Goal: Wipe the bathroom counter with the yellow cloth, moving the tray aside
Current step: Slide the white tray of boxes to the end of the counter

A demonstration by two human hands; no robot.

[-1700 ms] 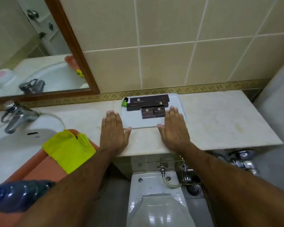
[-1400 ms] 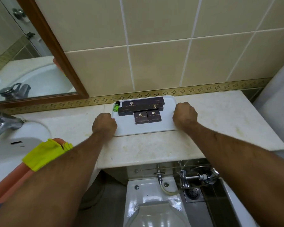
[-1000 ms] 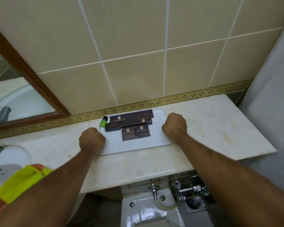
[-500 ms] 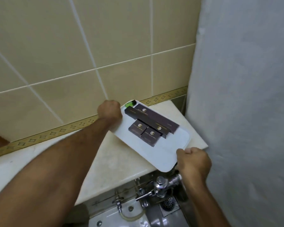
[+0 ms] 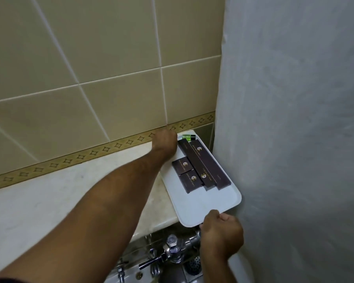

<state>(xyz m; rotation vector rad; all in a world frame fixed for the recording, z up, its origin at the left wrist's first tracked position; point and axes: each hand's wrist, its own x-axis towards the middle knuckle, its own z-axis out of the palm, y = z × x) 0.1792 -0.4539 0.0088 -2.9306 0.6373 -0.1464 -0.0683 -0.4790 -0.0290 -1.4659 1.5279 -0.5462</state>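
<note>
A white tray point(image 5: 207, 205) lies at the far right end of the marble counter point(image 5: 55, 203), turned lengthwise against the white curtain, its near end overhanging the counter edge. It carries several dark brown boxes point(image 5: 202, 166) and a small green bottle point(image 5: 188, 137). My left hand point(image 5: 165, 142) grips the tray's far corner by the tiled wall. My right hand point(image 5: 221, 234) grips its near edge. The yellow cloth is out of view.
A white shower curtain point(image 5: 294, 129) hangs close on the right, touching the tray's side. Chrome valves and pipes point(image 5: 172, 250) sit below the counter edge, with a floor drain point(image 5: 193, 265) beside them. A beige tiled wall rises behind the counter.
Both hands took hold of the tray and carried it from the middle of the counter to the right end, turning it lengthwise. The view swung right; sink and yellow cloth left the frame.
</note>
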